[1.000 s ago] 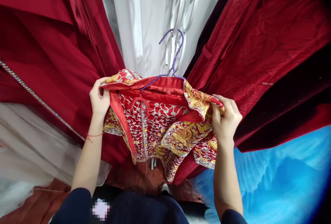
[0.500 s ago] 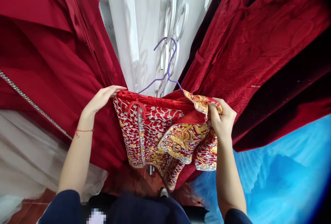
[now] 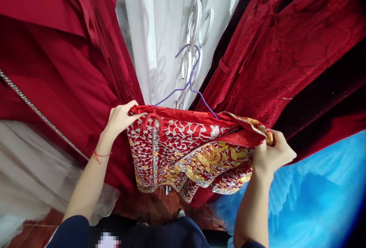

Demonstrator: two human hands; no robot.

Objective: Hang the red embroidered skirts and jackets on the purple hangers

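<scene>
A red skirt-like garment [image 3: 185, 156], embroidered in silver and gold, is stretched between my two hands. My left hand [image 3: 122, 116] pinches its top edge at the left corner, thumb in front, close to a small red tie bow [image 3: 154, 120]. At the other end my right hand [image 3: 276, 150] is closed on the folded-over upper edge, its fingers partly hidden by cloth. A purple wire hanger [image 3: 189, 84] stands up out of the garment's open top, its lower part inside and out of sight. The hook end overlaps white scrollwork behind; contact is unclear.
Dark red garments hang at the left [image 3: 57, 57] and the right [image 3: 300, 49]. Between them is a white panel [image 3: 166, 30] with scrollwork [image 3: 194, 23]. Blue tulle [image 3: 314, 198] lies low right, pale tulle [image 3: 57, 175] low left. A beaded cord [image 3: 42, 116] slants at the left.
My right hand has moved right and down, pulling the embroidered edge outward and baring more of the hanger's right arm. My left hand has gone from flat fingers to a pinch on the corner.
</scene>
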